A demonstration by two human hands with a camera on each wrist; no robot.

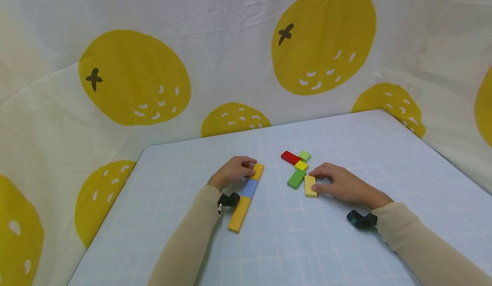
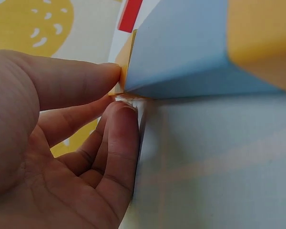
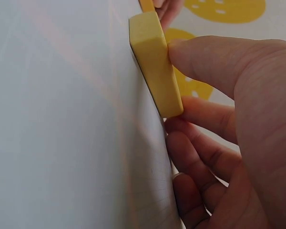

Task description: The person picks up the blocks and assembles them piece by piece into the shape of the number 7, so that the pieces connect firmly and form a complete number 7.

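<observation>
Three blocks lie end to end in a slanting row: a short orange block [image 1: 259,171], a blue block [image 1: 250,188] and a longer orange block [image 1: 239,214]. At the row's far end my left hand [image 1: 233,174] pinches the short orange block between thumb and fingers; in the left wrist view the blue block [image 2: 181,47] hides most of it. My right hand [image 1: 344,184] holds a pale yellow block [image 1: 310,187] by thumb and index finger. That block [image 3: 157,67] lies low at the tabletop, its long side along the fingers, close beside a green block [image 1: 296,179].
Beyond the right hand's block stand a small bright yellow block [image 1: 301,166], a red block [image 1: 290,157] and a light green block [image 1: 305,155], grouped with the green one. A pale blue checked cloth [image 1: 284,243] covers the table. Fruit-printed curtains [image 1: 230,63] rise behind and left.
</observation>
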